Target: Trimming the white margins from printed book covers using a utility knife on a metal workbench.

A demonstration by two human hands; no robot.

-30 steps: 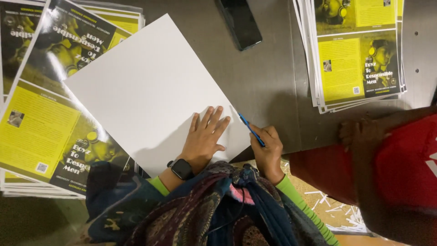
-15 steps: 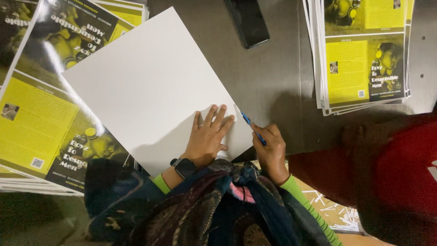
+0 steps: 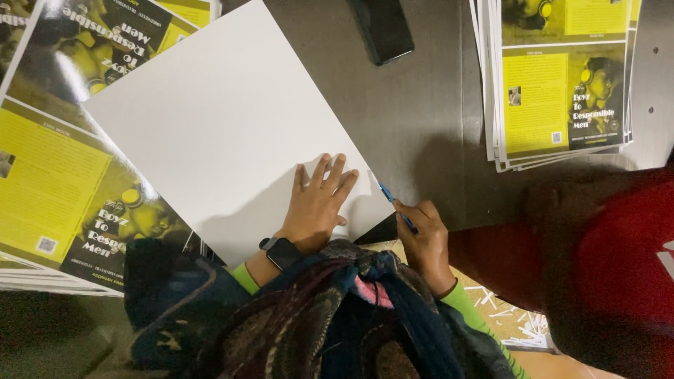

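Little shifted since earlier: left hand (image 3: 319,203) still pressed flat, fingers spread, on the white sheet (image 3: 225,126). Right hand (image 3: 425,238) just off the sheet's right corner, pinching a blue pen (image 3: 397,207), tip at the sheet's edge.

Print workshop, stacks of printed yellow covers (image 3: 558,84), grey worktable (image 3: 428,126), paper trimmings (image 3: 519,316)

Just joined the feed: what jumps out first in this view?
A big blank white sheet lies slanted across the dark table, the left hand pressed flat on its near corner. The right hand holds a blue pen at the sheet's edge. Stacks of yellow-and-black printed covers flank both sides.
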